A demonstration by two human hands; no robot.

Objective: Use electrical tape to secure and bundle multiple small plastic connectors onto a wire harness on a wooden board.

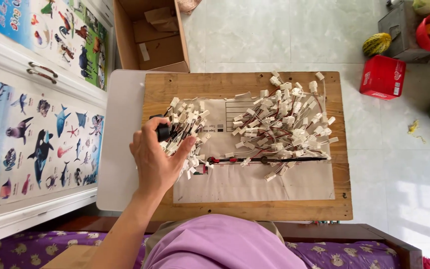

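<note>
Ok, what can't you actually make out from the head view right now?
- Right hand: out of frame.
- Left hand: its palm side and grip are turned away; the black object under its fingers is mostly covered.
- Wire connectors: too small and tangled to count.
- Cardboard box: cut off by the top edge.

Wooden table (294, 211), rectangular, seen from above, standing on a pale tiled floor (274, 35). A brown paper sheet (255, 182) covers most of its top. On the paper: a bundle of white connectors (187, 132) at left, and a larger loose heap of connectors with red and black wires (284, 124) at right. A thin dark rod (269, 159) lies across the paper below the heap. White board (118, 149) adjoins the table's left edge.
</note>
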